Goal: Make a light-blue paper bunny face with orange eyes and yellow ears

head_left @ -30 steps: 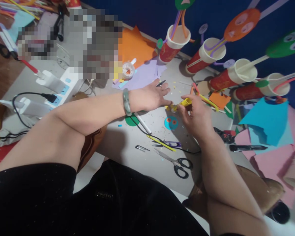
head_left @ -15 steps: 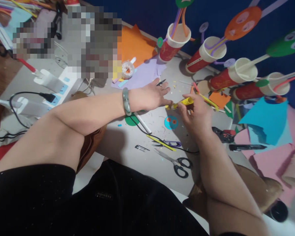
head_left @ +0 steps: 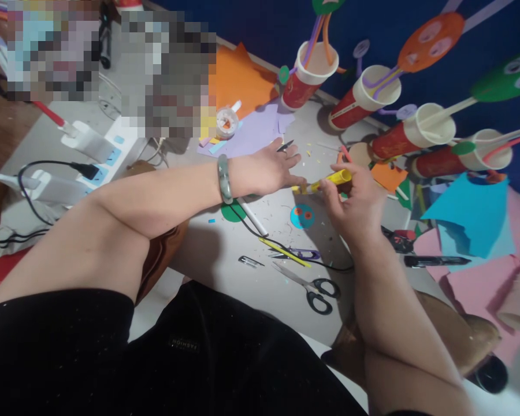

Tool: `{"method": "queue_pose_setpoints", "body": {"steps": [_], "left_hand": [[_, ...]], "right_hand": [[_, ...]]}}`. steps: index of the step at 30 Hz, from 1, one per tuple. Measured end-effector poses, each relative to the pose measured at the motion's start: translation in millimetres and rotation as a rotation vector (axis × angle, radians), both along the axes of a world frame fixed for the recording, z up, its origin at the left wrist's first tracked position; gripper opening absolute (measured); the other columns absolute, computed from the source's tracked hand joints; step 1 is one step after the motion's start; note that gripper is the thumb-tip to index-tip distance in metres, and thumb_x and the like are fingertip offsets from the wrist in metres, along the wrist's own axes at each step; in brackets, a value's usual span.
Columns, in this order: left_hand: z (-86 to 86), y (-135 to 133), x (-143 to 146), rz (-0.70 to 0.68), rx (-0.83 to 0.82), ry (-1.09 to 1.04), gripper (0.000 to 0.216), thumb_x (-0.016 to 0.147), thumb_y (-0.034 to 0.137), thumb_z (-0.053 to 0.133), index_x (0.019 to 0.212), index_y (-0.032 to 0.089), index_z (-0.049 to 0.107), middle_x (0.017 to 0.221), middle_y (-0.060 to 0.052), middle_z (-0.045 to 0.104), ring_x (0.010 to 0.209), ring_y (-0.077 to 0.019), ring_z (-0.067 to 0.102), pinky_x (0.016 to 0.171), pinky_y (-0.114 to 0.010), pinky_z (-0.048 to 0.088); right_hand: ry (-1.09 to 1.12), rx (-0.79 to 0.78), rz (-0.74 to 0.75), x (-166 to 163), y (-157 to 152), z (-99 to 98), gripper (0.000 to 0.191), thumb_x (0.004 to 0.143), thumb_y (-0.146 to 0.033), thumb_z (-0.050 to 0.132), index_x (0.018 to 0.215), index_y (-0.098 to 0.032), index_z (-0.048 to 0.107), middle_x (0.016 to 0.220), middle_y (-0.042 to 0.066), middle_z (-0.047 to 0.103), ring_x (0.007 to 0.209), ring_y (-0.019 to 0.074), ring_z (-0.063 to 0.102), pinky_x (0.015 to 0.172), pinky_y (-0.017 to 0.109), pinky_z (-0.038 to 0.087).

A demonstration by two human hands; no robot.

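My left hand (head_left: pixel 271 167), with a green bangle at the wrist, lies low over the table. Its lower fingertips are at the left end of a yellow tube (head_left: pixel 340 177) and seem to pinch it. A dark pointed thing like a pen tip (head_left: pixel 285 145) pokes out between its other fingers. Across from it, my right hand (head_left: pixel 359 202) grips the tube's other end between thumb and fingers. Just below the tube lies a blue paper disc (head_left: pixel 302 216) with two orange spots. Whether the tube is rolled paper or plastic I cannot tell.
Black-handled scissors (head_left: pixel 318 289), purple thread snips (head_left: pixel 305 254) and a yellow strip (head_left: pixel 286 252) lie nearer me. Red-and-white paper cups (head_left: pixel 303 81) with paper figures stand along the blue wall. A power strip (head_left: pixel 108 164) is at left; coloured paper (head_left: pixel 476 211) and a black marker (head_left: pixel 437 261) at right.
My right hand has shifted slightly to the right, and more of the yellow tube shows between the hands. My left hand has barely moved.
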State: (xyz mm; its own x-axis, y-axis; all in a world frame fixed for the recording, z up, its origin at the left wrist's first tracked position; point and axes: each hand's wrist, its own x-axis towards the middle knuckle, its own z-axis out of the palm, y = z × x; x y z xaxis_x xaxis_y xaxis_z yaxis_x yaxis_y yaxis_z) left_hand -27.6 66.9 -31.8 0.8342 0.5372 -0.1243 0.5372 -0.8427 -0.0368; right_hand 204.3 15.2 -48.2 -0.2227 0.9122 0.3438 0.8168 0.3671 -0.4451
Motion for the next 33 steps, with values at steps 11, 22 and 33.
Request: {"method": "queue_pose_setpoints", "body": {"steps": [11, 22, 33], "left_hand": [[1.2, -1, -1, -0.023, 0.061, 0.078, 0.062, 0.104, 0.015, 0.034, 0.161, 0.036, 0.044, 0.166, -0.012, 0.045, 0.155, -0.0326, 0.040, 0.119, -0.054, 0.037], [-5.3, 3, 2, 0.019, -0.031, 0.012, 0.062, 0.099, 0.017, 0.039, 0.157, 0.035, 0.048, 0.164, -0.007, 0.048, 0.158, -0.0317, 0.035, 0.122, -0.055, 0.032], [-2.8, 1, 0, -0.009, 0.044, 0.002, 0.062, 0.102, 0.013, 0.031, 0.156, 0.036, 0.052, 0.160, -0.011, 0.052, 0.154, -0.0315, 0.042, 0.119, -0.054, 0.037]], "right_hand": [[-0.011, -0.051, -0.001, 5, 2, -1.7, 0.032, 0.097, -0.049, 0.058, 0.117, -0.025, 0.064, 0.092, 0.007, 0.072, 0.070, 0.0222, 0.068, 0.073, 0.041, 0.057], [-0.013, -0.093, 0.028, 7, 0, 9.9, 0.032, 0.094, -0.051, 0.062, 0.110, -0.023, 0.068, 0.077, 0.003, 0.070, 0.061, 0.0197, 0.064, 0.065, 0.038, 0.055], [0.022, 0.013, -0.034, 0, 2, 0.6, 0.037, 0.098, -0.057, 0.057, 0.115, -0.025, 0.066, 0.091, 0.007, 0.074, 0.070, 0.0222, 0.070, 0.072, 0.041, 0.058]]}}
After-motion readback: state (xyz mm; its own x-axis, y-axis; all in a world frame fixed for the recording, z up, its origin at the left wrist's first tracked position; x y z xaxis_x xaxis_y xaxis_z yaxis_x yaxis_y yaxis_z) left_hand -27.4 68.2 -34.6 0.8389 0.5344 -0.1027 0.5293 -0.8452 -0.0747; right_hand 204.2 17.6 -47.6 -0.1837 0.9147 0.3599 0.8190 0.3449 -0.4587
